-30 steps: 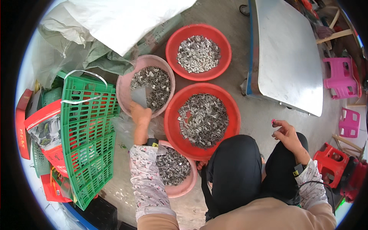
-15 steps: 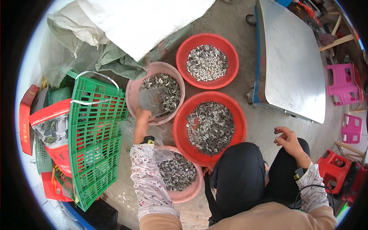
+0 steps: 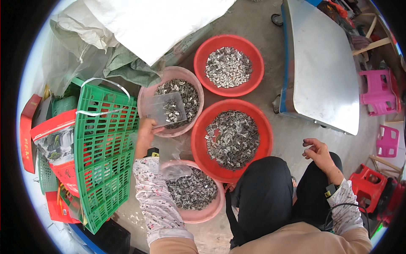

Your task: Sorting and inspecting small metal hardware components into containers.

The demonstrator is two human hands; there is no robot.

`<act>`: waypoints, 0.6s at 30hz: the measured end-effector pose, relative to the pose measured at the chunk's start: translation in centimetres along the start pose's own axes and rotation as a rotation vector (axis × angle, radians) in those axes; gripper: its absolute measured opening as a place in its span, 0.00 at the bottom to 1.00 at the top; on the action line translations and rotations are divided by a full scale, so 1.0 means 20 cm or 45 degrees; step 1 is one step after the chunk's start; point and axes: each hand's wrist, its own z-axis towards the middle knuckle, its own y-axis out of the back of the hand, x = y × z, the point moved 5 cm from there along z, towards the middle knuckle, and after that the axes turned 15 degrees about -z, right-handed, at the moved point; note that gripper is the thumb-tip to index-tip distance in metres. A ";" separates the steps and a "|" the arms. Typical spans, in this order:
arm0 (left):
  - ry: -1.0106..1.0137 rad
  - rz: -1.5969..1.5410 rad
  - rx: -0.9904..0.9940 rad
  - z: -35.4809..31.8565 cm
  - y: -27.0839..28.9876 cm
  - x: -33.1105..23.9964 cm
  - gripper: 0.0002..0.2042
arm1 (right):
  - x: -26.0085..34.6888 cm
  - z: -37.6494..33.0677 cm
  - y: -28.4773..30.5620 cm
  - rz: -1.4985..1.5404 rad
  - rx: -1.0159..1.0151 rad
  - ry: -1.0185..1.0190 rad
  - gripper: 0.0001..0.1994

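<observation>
The clear plastic scoop (image 3: 167, 109) is a small square box with see-through walls, and some grey and white small pieces lie at its bottom. It is lifted and tilted over the pink basin (image 3: 146, 93) at the upper left, just above the heap of the same small pieces in this basin. The left hand (image 3: 146, 133) holds the scoop by its lower edge; the fingers are closed around that edge, with the thumb on the near side. The forearm wears a flowered sleeve and comes from the lower edge of the picture.

The right hand (image 3: 319, 153) is well apart from the scoop, above the right knee in black trousers. Its fingers are loosely curled and half spread, and it holds nothing.

Near the pink basin stand three other basins on the concrete floor. A red basin (image 3: 203, 122) full of grey pieces is just beside it on the right, touching its rim. A second red basin (image 3: 201, 59) with lighter pieces is behind. A second pink basin (image 3: 211, 209) with darker pieces is under the left forearm, and a crumpled clear bag (image 3: 175, 170) lies on its rim.

On the left side a green plastic crate (image 3: 105, 169) leans, with red printed bags (image 3: 55, 139) next to it. White and green sacks (image 3: 127, 29) lie behind the basins. On the right there is a grey metal table top (image 3: 321, 72), and beyond it some pink stools (image 3: 378, 91) and red stools (image 3: 366, 186).
</observation>
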 end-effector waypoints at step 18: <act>-1.064 1.651 -0.541 -0.15 -0.66 -0.15 0.35 | 0.00 -0.08 0.03 0.017 -0.090 -0.064 0.18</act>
